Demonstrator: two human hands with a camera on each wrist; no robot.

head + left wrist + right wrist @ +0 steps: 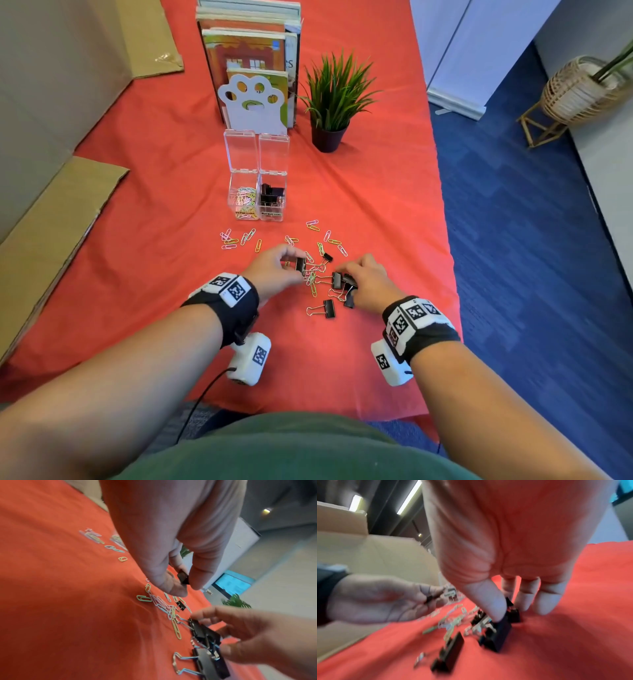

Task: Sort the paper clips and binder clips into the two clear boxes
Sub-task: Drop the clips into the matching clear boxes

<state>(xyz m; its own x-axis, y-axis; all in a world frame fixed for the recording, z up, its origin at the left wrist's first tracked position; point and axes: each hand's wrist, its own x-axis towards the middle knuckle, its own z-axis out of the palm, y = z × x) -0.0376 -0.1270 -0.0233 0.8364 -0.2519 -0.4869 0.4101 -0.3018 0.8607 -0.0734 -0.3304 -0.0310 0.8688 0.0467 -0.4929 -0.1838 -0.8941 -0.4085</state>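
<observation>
Two clear boxes stand open on the red cloth: the left box [242,200] holds coloured paper clips, the right box [272,202] holds black binder clips. Loose paper clips [239,238] and binder clips lie scattered in front of them. My left hand [279,265] pinches a small black binder clip [300,265] [183,577] just above the pile. My right hand [359,277] curls its thumb and fingers around a cluster of black binder clips [342,281] [503,626] on the cloth. Another binder clip [328,308] lies apart near me.
A paw-shaped bookend with books [253,99] and a potted plant [334,102] stand behind the boxes. Cardboard sheets [51,219] line the left side. The cloth's right edge [445,240] drops to blue carpet.
</observation>
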